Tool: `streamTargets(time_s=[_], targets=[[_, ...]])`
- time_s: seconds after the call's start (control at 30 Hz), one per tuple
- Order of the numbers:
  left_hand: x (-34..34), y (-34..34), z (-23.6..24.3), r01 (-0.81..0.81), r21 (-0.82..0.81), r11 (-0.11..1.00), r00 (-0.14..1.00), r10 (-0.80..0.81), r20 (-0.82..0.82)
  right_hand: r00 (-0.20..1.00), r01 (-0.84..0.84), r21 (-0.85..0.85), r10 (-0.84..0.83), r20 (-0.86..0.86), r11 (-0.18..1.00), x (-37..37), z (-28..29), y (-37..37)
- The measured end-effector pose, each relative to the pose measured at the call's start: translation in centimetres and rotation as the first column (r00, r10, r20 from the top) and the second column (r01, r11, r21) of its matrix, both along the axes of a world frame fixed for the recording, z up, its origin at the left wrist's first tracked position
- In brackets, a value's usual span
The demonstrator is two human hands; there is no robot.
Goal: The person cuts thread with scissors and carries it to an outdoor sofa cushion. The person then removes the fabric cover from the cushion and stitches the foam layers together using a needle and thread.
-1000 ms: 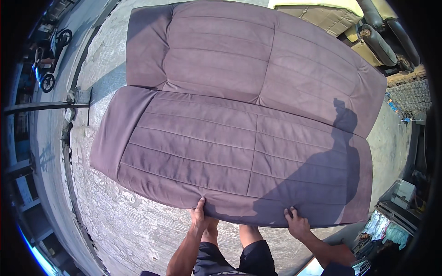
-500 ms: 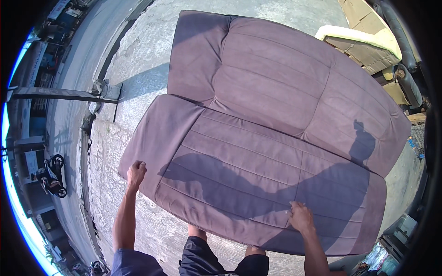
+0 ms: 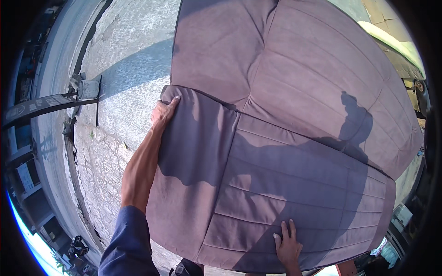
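Note:
In front of me is a large upholstered sofa in mauve-brown fabric. Its seat cushion [image 3: 271, 188], sewn with long parallel seams, lies nearest me. Beyond it spreads the backrest [image 3: 317, 60]. My left hand [image 3: 163, 112] is closed on the seat cushion's far left corner, thumb on top and fingers around the outer edge. Soft folds run through the fabric beside that hand. Fingers spread, my right hand [image 3: 288, 248] rests on the seat cushion near its front edge, holding nothing. My shadow falls across both parts.
Cracked concrete [image 3: 106, 142] extends along the left, with a signboard [image 3: 39, 106] on a frame and a block [image 3: 88, 89] at its foot. Torn foam-edged furniture pieces [image 3: 396, 43] are at the far right. A plastic bag [image 3: 390, 254] lies at the lower right.
My left hand has moved from the near left edge to the seat cushion's far left corner and gripped it. The right hand has shifted nearer the front, its fingers now spread. My view has come closer.

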State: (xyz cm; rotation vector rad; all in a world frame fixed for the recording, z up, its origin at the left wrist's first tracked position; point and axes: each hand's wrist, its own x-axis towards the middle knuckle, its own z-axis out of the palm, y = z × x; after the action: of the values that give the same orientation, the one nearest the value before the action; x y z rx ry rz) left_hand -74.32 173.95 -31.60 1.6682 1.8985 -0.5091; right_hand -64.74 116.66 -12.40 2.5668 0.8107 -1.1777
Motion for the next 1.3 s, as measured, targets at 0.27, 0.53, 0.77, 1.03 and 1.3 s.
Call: streamTargets(time_s=[0.27, 0.53, 0.77, 1.03, 1.3], targets=[[-2.9, 3.0, -0.9, 0.041, -0.092, 0.995, 0.992, -0.029, 0.126, 0.989, 0.150, -0.083, -0.149, 0.017, 0.985, -0.1, 4.1, 2.4], [-1.4, 10.6, -4.7, 0.231, 0.117, 0.966, 0.912, -0.257, 0.320, 0.965, 0.210, 0.083, -0.220, 0.144, 0.974, -3.5, 4.9, -1.5], [4.3, 2.4, -3.5, 0.744, 0.198, 0.638, 0.668, -0.722, -0.179, 0.943, 0.269, 0.031, -0.270, 0.195, 0.963, 0.9, 0.7, 4.5], [7.8, 2.5, -6.3, 0.801, -0.052, 0.596, 0.596, -0.803, -0.011, 0.990, -0.015, 0.426, -0.045, 0.131, 0.904, 13.2, -18.6, 29.2], [14.1, -9.9, -7.5, 0.839, -0.170, 0.517, 0.544, -0.787, 0.292, 0.919, -0.395, 0.391, 0.356, 0.171, 0.831, 14.6, -27.1, 32.0]])
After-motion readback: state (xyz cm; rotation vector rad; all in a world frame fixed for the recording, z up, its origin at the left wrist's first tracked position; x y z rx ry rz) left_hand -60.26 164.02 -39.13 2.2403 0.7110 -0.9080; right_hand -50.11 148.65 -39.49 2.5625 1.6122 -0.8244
